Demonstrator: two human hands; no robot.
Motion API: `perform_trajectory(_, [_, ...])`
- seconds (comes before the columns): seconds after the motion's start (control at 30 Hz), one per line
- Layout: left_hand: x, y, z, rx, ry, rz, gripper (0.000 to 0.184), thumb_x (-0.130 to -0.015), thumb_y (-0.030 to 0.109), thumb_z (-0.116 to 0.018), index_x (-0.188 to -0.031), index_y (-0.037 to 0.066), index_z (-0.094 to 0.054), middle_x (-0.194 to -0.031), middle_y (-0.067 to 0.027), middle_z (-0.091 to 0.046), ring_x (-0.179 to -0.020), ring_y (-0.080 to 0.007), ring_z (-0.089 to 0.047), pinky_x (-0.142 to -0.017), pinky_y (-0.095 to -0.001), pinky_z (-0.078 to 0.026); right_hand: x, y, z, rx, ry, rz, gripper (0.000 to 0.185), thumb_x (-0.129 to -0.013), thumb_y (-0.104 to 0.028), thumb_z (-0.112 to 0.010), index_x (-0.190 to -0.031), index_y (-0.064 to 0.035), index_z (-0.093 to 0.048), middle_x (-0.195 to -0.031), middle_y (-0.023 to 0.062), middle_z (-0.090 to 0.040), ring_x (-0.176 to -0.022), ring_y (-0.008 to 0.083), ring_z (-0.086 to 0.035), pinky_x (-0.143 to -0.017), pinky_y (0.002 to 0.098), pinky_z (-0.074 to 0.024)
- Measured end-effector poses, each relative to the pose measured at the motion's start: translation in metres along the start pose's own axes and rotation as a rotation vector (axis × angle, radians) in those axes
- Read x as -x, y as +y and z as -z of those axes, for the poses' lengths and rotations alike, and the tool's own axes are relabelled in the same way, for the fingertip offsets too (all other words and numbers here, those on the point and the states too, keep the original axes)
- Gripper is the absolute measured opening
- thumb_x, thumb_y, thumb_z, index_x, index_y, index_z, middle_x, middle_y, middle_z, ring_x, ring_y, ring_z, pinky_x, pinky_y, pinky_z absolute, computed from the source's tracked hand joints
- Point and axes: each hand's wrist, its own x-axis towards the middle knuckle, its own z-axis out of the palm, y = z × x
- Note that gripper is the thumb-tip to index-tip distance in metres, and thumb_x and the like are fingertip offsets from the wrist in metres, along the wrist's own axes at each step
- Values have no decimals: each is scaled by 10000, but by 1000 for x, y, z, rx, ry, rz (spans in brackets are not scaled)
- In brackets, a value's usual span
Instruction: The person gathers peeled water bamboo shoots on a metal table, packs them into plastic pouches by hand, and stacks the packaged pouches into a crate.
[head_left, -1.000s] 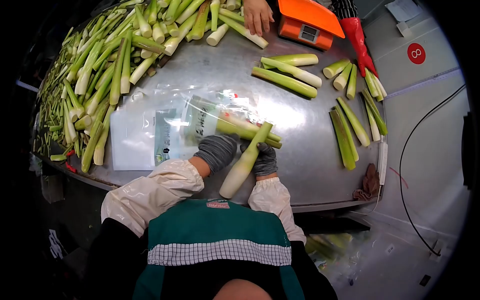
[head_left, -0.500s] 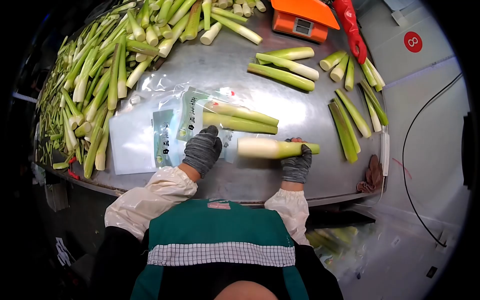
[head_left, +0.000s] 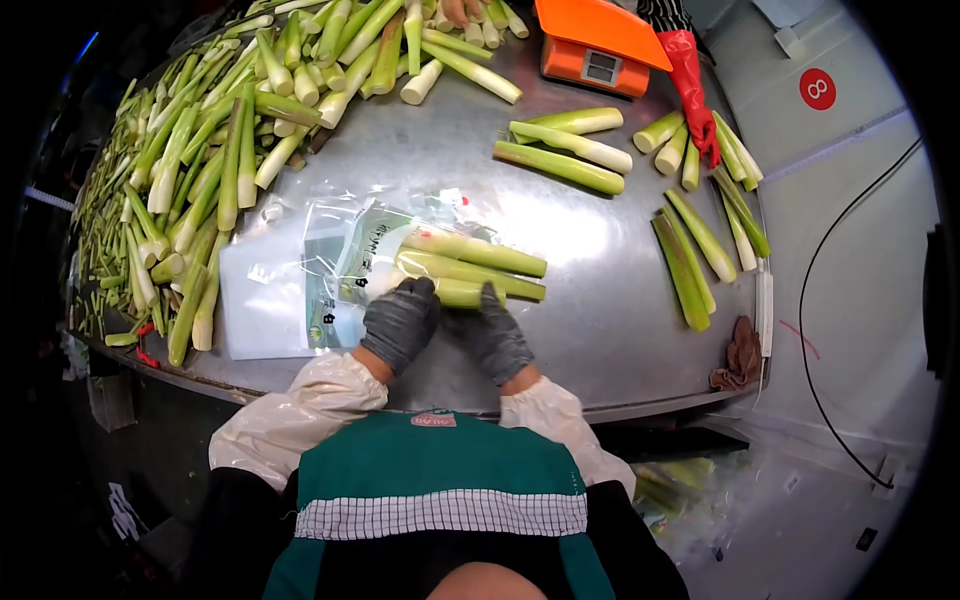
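Observation:
My left hand (head_left: 402, 322), in a grey glove, has its fingers closed on the near edge of a clear printed plastic bag (head_left: 372, 238). Two pale green water bamboo stalks lie partly inside this bag, their green ends sticking out to the right. Just below them is a third water bamboo stalk (head_left: 460, 293), its left end at the bag's mouth beside my left fingers. My right hand (head_left: 490, 338), also gloved, is closed on this stalk, thumb near its right end. How deep the stalk sits in the bag is hidden by the left hand and the film.
More flat bags (head_left: 265, 300) lie to the left. A big heap of stalks (head_left: 200, 180) covers the table's left side. An orange scale (head_left: 598, 65) stands at the back. Loose stalks (head_left: 560, 165) lie right of centre. A co-worker's red-gloved hand (head_left: 704, 135) touches stalks at the right; a brown glove (head_left: 738, 355) lies near the edge.
My right hand has moved left with the stalk, bringing its thick end to the bag's mouth beside my left hand. The co-worker's red glove has reached further down; another hand appears over the heap.

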Motion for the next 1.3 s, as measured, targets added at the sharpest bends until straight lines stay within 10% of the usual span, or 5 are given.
perform_trajectory(0.27, [49, -31, -12, 1370, -520, 1290, 384, -752, 419, -532, -882, 65, -465, -741, -112, -574, -573, -228, -562, -519, -369, -481, 29, -109, -20, 1643, 508, 832, 156, -778, -135, -510, -817, -1, -581, -704, 103, -592, -592, 161, -549, -567, 250, -429])
perform_trajectory(0.63, [42, -17, -54, 1961, -324, 1113, 211, -782, 188, -520, -930, 39, -499, -880, -128, -574, -741, -257, -571, -641, -383, -487, -90, -100, -71, 2646, -160, 195, 316, -782, -318, -427, -837, -45, -575, -836, 161, -576, -779, 308, -547, -718, 376, -421])
perform_trajectory(0.9, [26, -2, 71, 1894, -85, 622, 158, -791, 174, -458, -750, 25, -490, -724, -156, -559, -561, -247, -565, -494, -328, -480, -32, -135, -127, 2451, -976, 401, 89, -657, -104, -513, -683, -42, -571, -650, 133, -546, -614, 277, -541, -567, 330, -429])
perform_trajectory(1.0, [20, 4, 126, 1977, -75, 488, 183, -781, 189, -456, -707, 27, -496, -684, -164, -547, -518, -252, -544, -479, -330, -470, 26, -140, -165, 1152, -317, -343, 79, -716, -98, -538, -733, -22, -547, -605, 63, -544, -528, 148, -541, -398, 257, -416])
perform_trajectory(1.3, [-44, 47, 170, 2158, -598, 104, 188, -819, 216, -379, -754, 74, -484, -679, -62, -500, -456, -135, -447, -407, -248, -353, 112, -155, -180, 393, -446, 18, 145, -777, -210, -458, -674, -109, -443, -579, 10, -467, -375, 113, -399, -360, 241, -347])
